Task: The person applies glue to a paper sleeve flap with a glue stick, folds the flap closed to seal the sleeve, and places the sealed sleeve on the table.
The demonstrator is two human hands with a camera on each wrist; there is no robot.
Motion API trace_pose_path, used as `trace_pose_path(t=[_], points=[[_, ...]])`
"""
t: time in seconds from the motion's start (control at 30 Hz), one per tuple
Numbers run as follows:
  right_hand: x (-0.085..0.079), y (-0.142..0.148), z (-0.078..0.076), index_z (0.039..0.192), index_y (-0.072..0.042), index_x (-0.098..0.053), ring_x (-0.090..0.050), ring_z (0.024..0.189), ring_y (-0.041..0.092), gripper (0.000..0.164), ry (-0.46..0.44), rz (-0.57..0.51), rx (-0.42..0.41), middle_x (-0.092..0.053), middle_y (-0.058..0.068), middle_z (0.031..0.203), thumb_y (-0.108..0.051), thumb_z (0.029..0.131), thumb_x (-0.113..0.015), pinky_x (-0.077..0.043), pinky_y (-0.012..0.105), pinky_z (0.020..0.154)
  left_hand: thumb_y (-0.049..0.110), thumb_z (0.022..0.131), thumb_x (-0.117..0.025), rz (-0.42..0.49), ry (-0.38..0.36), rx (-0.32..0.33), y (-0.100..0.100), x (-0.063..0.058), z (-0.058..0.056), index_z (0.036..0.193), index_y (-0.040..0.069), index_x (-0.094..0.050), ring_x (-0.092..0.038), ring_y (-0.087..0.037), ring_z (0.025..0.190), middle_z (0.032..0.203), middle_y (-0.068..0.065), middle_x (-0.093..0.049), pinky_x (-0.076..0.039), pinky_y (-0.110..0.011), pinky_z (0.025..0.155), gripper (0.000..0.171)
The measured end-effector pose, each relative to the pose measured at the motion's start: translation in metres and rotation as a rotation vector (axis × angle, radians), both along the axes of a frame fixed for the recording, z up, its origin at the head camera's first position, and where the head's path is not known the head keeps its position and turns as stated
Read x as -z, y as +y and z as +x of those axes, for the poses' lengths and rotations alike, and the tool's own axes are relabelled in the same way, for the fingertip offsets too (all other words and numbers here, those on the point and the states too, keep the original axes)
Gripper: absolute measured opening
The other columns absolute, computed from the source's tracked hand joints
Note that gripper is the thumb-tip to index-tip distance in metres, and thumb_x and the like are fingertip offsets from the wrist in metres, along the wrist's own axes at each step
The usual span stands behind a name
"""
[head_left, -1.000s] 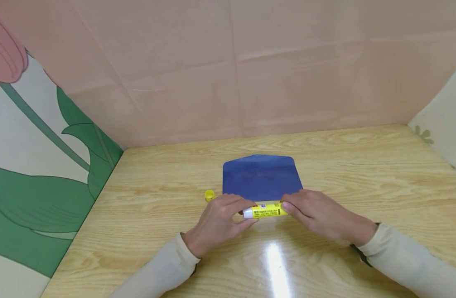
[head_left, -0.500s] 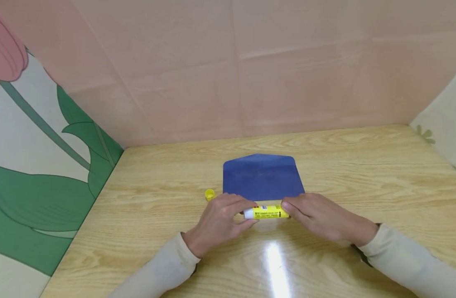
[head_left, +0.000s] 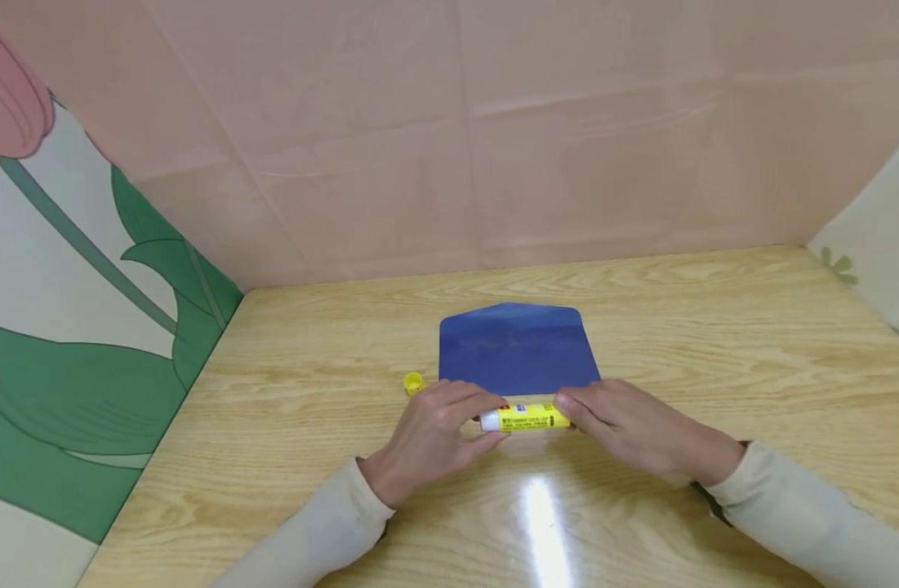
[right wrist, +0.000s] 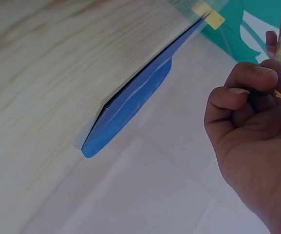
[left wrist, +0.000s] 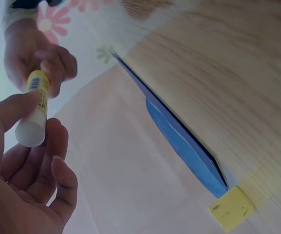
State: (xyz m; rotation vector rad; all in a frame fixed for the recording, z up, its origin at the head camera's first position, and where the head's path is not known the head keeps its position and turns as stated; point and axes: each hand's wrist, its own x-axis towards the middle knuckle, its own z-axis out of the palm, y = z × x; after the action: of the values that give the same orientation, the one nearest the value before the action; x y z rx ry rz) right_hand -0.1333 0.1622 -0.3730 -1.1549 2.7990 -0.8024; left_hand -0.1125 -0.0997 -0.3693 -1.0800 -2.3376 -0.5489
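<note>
A yellow glue stick point(head_left: 530, 417) with a white end is held sideways between both hands, above the near side of the blue envelope. My left hand point(head_left: 442, 437) pinches its white end between thumb and fingers; the left wrist view shows that white end point(left wrist: 31, 132) facing the camera. My right hand point(head_left: 640, 425) grips the other end with curled fingers, which partly hide it. Behind the hands lies the blue envelope point(head_left: 515, 355), its flap spread open toward the back. The yellow cap point(head_left: 414, 384) rests on the table left of the envelope, close to my left hand.
The wood-grain table point(head_left: 309, 367) runs back to a pink wall covering point(head_left: 449, 147). On the left stands a panel with a painted flower and green leaves point(head_left: 67, 392); a pale panel point(head_left: 878, 237) borders the right side.
Both hands keep hold of the glue stick. The right hand has shifted very slightly and the stick has turned a little; the envelope and cap stay where they were.
</note>
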Motion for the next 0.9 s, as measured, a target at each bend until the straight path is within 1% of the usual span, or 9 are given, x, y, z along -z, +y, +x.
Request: trace_pose_path(t=[0.1, 0.2, 0.4, 0.47, 0.53, 0.7, 0.8, 0.9], points=[[-0.0017, -0.0016, 0.0004, 0.072, -0.028, -0.055, -0.031, 0.048, -0.005, 0.037, -0.044, -0.009, 0.032, -0.036, -0.021, 0.056, -0.025, 0.104, -0.036, -0.032, 0.016, 0.046, 0.025, 0.073, -0.082, -0.009, -0.003, -0.005, -0.0003, -0.0005, 0.0004, 0.096, 0.015, -0.074, -0.062, -0.003, 0.068, 0.089, 0.005, -0.073, -0.047, -0.016, 0.064, 0.026], [-0.0033, -0.0032, 0.0007, 0.068, -0.026, -0.056, -0.030, 0.047, -0.004, 0.043, -0.067, -0.015, 0.051, -0.036, -0.019, 0.055, -0.027, 0.105, -0.035, -0.032, 0.016, 0.046, 0.026, 0.074, -0.082, -0.018, 0.001, -0.008, -0.0006, -0.0008, 0.0007, 0.096, 0.016, -0.074, -0.061, -0.003, 0.067, 0.089, 0.006, -0.073, -0.046, -0.016, 0.064, 0.026], [-0.0036, -0.0044, 0.0015, 0.063, -0.025, -0.051, -0.028, 0.046, -0.005, 0.044, -0.055, -0.037, 0.047, -0.033, -0.020, 0.054, -0.024, 0.104, -0.036, -0.031, 0.016, 0.045, 0.028, 0.075, -0.081, -0.026, 0.010, -0.013, -0.0010, -0.0007, 0.0008, 0.097, 0.016, -0.074, -0.061, -0.002, 0.068, 0.088, 0.006, -0.073, -0.046, -0.016, 0.063, 0.026], [-0.0038, -0.0042, 0.0015, 0.064, -0.025, -0.052, -0.028, 0.046, -0.005, 0.044, -0.061, -0.038, 0.049, -0.034, -0.020, 0.054, -0.024, 0.105, -0.035, -0.032, 0.016, 0.046, 0.028, 0.076, -0.080, -0.015, -0.013, -0.011, -0.0007, -0.0005, 0.0006, 0.098, 0.015, -0.074, -0.061, -0.003, 0.067, 0.089, 0.005, -0.073, -0.045, -0.015, 0.062, 0.026], [-0.0034, -0.0038, 0.0012, 0.066, -0.025, -0.054, -0.029, 0.046, -0.004, 0.044, -0.072, -0.034, 0.055, -0.035, -0.019, 0.054, -0.025, 0.105, -0.034, -0.033, 0.016, 0.046, 0.028, 0.078, -0.079, 0.003, -0.079, -0.007, -0.0004, -0.0006, 0.0007, 0.100, 0.014, -0.072, -0.061, -0.004, 0.068, 0.091, 0.006, -0.072, -0.045, -0.012, 0.062, 0.026], [-0.0014, -0.0034, -0.0003, 0.069, -0.028, -0.052, -0.031, 0.048, -0.004, 0.041, -0.070, -0.066, 0.047, -0.036, -0.020, 0.056, -0.024, 0.105, -0.034, -0.035, 0.016, 0.049, 0.028, 0.083, -0.074, 0.049, -0.299, -0.004, 0.0002, -0.0024, 0.0020, 0.105, 0.017, -0.063, -0.057, -0.002, 0.074, 0.096, 0.008, -0.065, -0.043, -0.008, 0.064, 0.027], [-0.0011, -0.0035, -0.0010, 0.070, -0.029, -0.048, -0.031, 0.049, -0.005, 0.038, -0.043, -0.100, 0.031, -0.035, -0.021, 0.057, -0.021, 0.105, -0.034, -0.035, 0.016, 0.050, 0.031, 0.085, -0.072, 0.079, -0.392, -0.007, 0.0008, -0.0042, 0.0027, 0.108, 0.018, -0.058, -0.055, -0.004, 0.074, 0.097, 0.009, -0.065, -0.043, -0.011, 0.062, 0.030], [-0.0016, -0.0039, -0.0014, 0.070, -0.027, -0.046, -0.030, 0.048, -0.005, 0.037, -0.038, -0.118, 0.035, -0.034, -0.020, 0.057, -0.019, 0.105, -0.034, -0.035, 0.016, 0.050, 0.036, 0.086, -0.069, 0.108, -0.459, -0.015, 0.0010, -0.0048, 0.0027, 0.113, 0.019, -0.057, -0.055, -0.008, 0.071, 0.099, 0.010, -0.065, -0.042, -0.014, 0.060, 0.034]])
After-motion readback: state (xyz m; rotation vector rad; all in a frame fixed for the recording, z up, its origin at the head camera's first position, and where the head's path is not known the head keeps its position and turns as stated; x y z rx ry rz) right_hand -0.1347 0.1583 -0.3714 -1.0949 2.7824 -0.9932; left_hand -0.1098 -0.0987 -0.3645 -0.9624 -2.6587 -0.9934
